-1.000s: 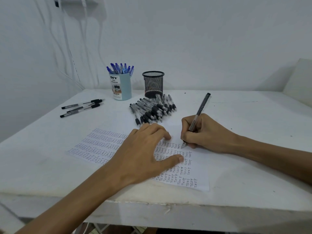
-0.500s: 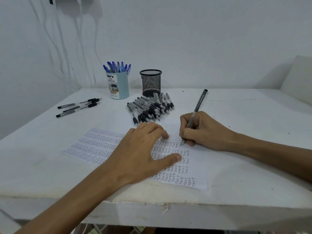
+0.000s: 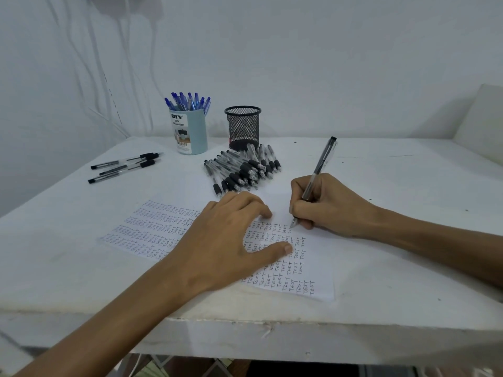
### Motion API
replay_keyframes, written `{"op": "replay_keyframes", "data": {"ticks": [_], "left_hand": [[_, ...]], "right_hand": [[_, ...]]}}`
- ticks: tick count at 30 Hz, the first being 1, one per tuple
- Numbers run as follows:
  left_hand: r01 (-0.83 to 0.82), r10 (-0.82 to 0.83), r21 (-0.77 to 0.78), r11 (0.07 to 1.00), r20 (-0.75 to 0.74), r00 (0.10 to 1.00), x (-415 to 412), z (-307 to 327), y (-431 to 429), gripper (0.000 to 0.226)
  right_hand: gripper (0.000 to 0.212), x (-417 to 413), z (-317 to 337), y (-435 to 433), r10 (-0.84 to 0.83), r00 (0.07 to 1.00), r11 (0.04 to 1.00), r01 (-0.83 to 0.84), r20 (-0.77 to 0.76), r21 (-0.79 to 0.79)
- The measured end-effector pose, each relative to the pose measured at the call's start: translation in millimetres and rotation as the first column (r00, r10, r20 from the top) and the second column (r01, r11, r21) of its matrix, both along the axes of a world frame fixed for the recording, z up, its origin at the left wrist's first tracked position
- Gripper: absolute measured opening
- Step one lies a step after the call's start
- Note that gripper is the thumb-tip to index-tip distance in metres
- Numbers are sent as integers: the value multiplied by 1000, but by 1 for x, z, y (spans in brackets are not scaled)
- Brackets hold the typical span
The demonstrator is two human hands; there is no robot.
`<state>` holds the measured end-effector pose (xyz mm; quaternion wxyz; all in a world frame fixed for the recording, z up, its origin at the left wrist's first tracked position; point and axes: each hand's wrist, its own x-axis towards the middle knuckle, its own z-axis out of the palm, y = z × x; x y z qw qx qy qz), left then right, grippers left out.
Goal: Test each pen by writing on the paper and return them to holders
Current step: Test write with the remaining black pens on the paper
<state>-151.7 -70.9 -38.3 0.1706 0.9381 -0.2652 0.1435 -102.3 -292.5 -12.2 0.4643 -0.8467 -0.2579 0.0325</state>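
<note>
My right hand (image 3: 324, 205) grips a black-capped clear pen (image 3: 319, 165) with its tip touching the paper (image 3: 318, 284), at the end of a row of "TEST" words. My left hand (image 3: 226, 240) lies flat on the same sheet, fingers spread, holding it down. A pile of several black pens (image 3: 242, 170) lies just beyond the paper. Behind it stand a black mesh holder (image 3: 242, 126) and a light blue holder (image 3: 190, 133) filled with blue pens.
Three black pens (image 3: 125, 165) lie apart at the left of the white table (image 3: 408, 268). A wall rises right behind the holders. The table's front edge runs close below the paper.
The pen tip has shifted slightly along the writing row. My left hand stays pressed on the paper. The view has tilted a little.
</note>
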Motion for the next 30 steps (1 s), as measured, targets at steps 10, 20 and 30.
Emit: {"op": "replay_keyframes", "data": {"ticks": [10,20,30], "left_hand": [[2,-2,0,1000,6,1000,1,-2,1,70],[26,-27,-86,996,0,1000,3,-3,4,60],[-78,81,-124,989,21,996,22,26,60,25]], "right_hand": [[19,1,-1,-1,-24,1000,1000,24,6,13],[38,11,4,2,-125,927,907,251,-354,337],[22,12,4,0,0,947,900,140,-322,412]]}}
